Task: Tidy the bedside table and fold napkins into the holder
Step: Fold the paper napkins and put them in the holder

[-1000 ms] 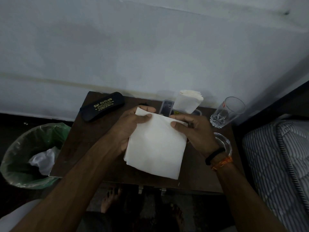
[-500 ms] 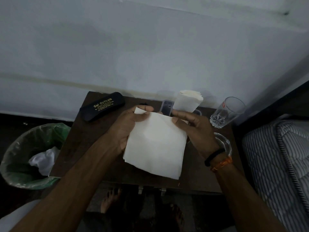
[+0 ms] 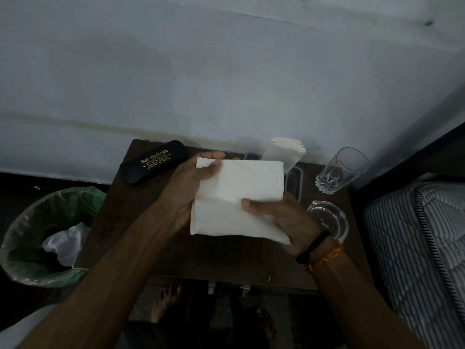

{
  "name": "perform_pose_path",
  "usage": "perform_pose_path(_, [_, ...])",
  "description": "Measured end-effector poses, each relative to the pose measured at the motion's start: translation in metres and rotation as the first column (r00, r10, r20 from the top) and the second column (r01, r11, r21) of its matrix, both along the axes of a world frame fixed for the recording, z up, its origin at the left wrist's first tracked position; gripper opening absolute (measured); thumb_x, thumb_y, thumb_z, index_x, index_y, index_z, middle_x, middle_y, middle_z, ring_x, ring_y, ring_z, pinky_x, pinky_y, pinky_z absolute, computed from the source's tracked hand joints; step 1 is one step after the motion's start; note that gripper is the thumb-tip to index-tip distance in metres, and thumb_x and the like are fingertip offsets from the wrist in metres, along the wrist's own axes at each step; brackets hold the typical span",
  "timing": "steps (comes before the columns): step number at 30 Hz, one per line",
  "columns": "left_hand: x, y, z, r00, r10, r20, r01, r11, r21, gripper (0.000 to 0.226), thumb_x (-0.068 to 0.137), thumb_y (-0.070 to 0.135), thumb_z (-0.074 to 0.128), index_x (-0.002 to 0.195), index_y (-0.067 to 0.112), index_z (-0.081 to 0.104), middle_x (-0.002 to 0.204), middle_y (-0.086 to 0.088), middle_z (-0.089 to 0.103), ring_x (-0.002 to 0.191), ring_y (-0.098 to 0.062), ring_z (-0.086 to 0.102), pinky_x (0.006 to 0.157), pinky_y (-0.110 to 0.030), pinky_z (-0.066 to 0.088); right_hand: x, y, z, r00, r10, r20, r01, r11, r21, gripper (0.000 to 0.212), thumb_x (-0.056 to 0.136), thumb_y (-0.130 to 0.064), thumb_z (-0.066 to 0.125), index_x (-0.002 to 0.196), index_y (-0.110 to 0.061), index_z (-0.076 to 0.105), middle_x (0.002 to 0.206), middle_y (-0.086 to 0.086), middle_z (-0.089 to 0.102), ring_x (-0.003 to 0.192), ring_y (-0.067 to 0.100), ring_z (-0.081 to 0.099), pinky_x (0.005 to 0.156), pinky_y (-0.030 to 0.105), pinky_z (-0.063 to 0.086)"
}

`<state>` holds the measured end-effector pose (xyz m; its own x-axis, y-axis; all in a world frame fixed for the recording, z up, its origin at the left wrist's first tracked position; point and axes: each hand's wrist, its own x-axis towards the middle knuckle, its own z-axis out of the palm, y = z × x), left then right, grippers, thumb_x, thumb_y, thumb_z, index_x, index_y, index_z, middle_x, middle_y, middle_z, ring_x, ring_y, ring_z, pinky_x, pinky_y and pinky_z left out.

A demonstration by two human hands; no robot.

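**Folding the napkin in the air**

I am holding the soft white paper napkin [image 3: 236, 197] above the dark wooden surface [image 3: 118, 210]. My left hand [image 3: 191, 182] is pinching its top corner, my right hand [image 3: 281, 217] is pinching the lower edge, keeping it flat for folding.

Bare table top [image 3: 118, 222] lies open to the outside of the left hand [image 3: 187, 187], right down to the near edge. Beyond that hand the black specs case [image 3: 153, 165] blocks the far corner. Straight ahead of both hands: the napkin holder [image 3: 293, 178] w/ its upright napkin stack [image 3: 285, 151], backed by the wall (no way past). Just beside the right hand [image 3: 284, 217], a glass ashtray [image 3: 329, 220]; further on, a tumbler [image 3: 341, 170]. Mattress [image 3: 422, 243] closes off that side. Bin [image 3: 47, 235] sits off the table, beyond the left arm.
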<state>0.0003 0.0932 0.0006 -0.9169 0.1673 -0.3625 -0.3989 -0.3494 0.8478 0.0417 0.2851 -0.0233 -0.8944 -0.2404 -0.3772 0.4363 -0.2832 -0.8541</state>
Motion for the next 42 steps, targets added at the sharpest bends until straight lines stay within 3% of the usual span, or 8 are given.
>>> perform_pose_path(7, [0.007, 0.001, 0.0, 0.975, -0.221, 0.004, 0.221, 0.975, 0.005, 0.039, 0.083, 0.011, 0.071, 0.122, 0.014, 0.065, 0.116, -0.009, 0.072, 0.105, -0.027, 0.069, 0.085, -0.045, 0.057, -0.004, 0.004, 0.004, 0.992, -0.112, -0.065, 0.108, 0.992, -0.067, 0.046, 0.083, 0.011, 0.063, 0.128, 0.0, 0.06, 0.127, 0.018, 0.065, 0.12, 0.036, 0.06, 0.101, 0.05, 0.049])
perform_pose_path(10, [0.008, 0.002, -0.002, 0.967, -0.256, -0.011, 0.256, 0.966, -0.03, 0.045, 0.08, 0.002, 0.07, 0.123, 0.014, 0.063, 0.114, -0.005, 0.073, 0.104, -0.022, 0.069, 0.078, -0.033, 0.058, -0.006, 0.007, 0.006, 0.981, -0.169, -0.094, 0.164, 0.984, -0.064, 0.043, 0.082, 0.013, 0.063, 0.123, -0.001, 0.063, 0.126, 0.019, 0.066, 0.119, 0.035, 0.061, 0.101, 0.05, 0.049])
perform_pose_path(19, [0.008, 0.004, -0.004, 0.973, -0.23, 0.03, 0.232, 0.966, -0.111, 0.04, 0.081, 0.004, 0.069, 0.12, 0.015, 0.066, 0.112, -0.005, 0.073, 0.106, -0.026, 0.067, 0.075, -0.037, 0.056, -0.007, 0.007, 0.002, 0.993, -0.109, -0.053, 0.106, 0.993, -0.05, 0.05, 0.082, 0.007, 0.069, 0.13, -0.004, 0.059, 0.128, 0.018, 0.064, 0.119, 0.037, 0.06, 0.098, 0.056, 0.049])
perform_pose_path(28, [0.006, -0.002, -0.004, 0.98, -0.198, -0.007, 0.196, 0.976, -0.092, 0.024, 0.08, -0.009, 0.064, 0.099, 0.006, 0.068, 0.089, -0.005, 0.073, 0.081, -0.015, 0.069, 0.052, -0.02, 0.052, -0.012, 0.021, 0.012, 0.997, -0.074, 0.017, 0.075, 0.995, -0.065, 0.047, 0.083, 0.005, 0.061, 0.129, 0.007, 0.054, 0.129, 0.028, 0.059, 0.108, 0.037, 0.063, 0.073, 0.037, 0.059])
perform_pose_path(31, [0.006, -0.001, -0.002, 0.969, -0.236, -0.066, 0.23, 0.969, -0.09, 0.019, 0.077, -0.008, 0.065, 0.092, 0.002, 0.071, 0.085, -0.008, 0.074, 0.076, -0.014, 0.071, 0.058, -0.021, 0.056, -0.013, 0.024, 0.014, 0.991, -0.098, 0.094, 0.108, 0.989, -0.102, 0.021, 0.078, -0.006, 0.061, 0.095, 0.001, 0.072, 0.108, 0.023, 0.069, 0.086, 0.028, 0.069, 0.056, 0.026, 0.058])
perform_pose_path(33, [0.008, 0.0, -0.001, 0.961, -0.259, -0.1, 0.254, 0.965, -0.062, 0.025, 0.068, -0.003, 0.067, 0.093, -0.003, 0.071, 0.094, -0.017, 0.073, 0.082, -0.02, 0.071, 0.065, -0.024, 0.059, -0.011, 0.022, 0.018, 0.986, -0.105, 0.129, 0.126, 0.978, -0.167, 0.012, 0.076, -0.011, 0.058, 0.079, -0.006, 0.069, 0.096, 0.017, 0.073, 0.073, 0.023, 0.072, 0.047, 0.023, 0.056])
perform_pose_path(37, [0.009, 0.001, 0.0, 0.954, -0.264, -0.139, 0.245, 0.96, -0.137, 0.019, 0.069, -0.006, 0.065, 0.083, 0.002, 0.076, 0.098, -0.02, 0.073, 0.075, -0.019, 0.07, 0.052, -0.02, 0.051, -0.011, 0.023, 0.02, 0.98, -0.085, 0.18, 0.127, 0.964, -0.233, 0.019, 0.083, -0.01, 0.051, 0.074, -0.006, 0.067, 0.106, 0.02, 0.071, 0.074, 0.029, 0.074, 0.047, 0.024, 0.057])
perform_pose_path(42, [0.005, -0.005, 0.002, 0.966, -0.212, -0.15, 0.196, 0.974, -0.115, 0.048, 0.084, -0.02, 0.045, 0.069, 0.012, 0.078, 0.087, -0.009, 0.076, 0.073, -0.015, 0.071, 0.048, -0.016, 0.047, -0.015, 0.028, 0.021, 0.982, -0.097, 0.159, 0.13, 0.969, -0.209, 0.028, 0.089, -0.005, 0.046, 0.068, -0.007, 0.064, 0.11, 0.021, 0.069, 0.075, 0.029, 0.074, 0.047, 0.023, 0.057])
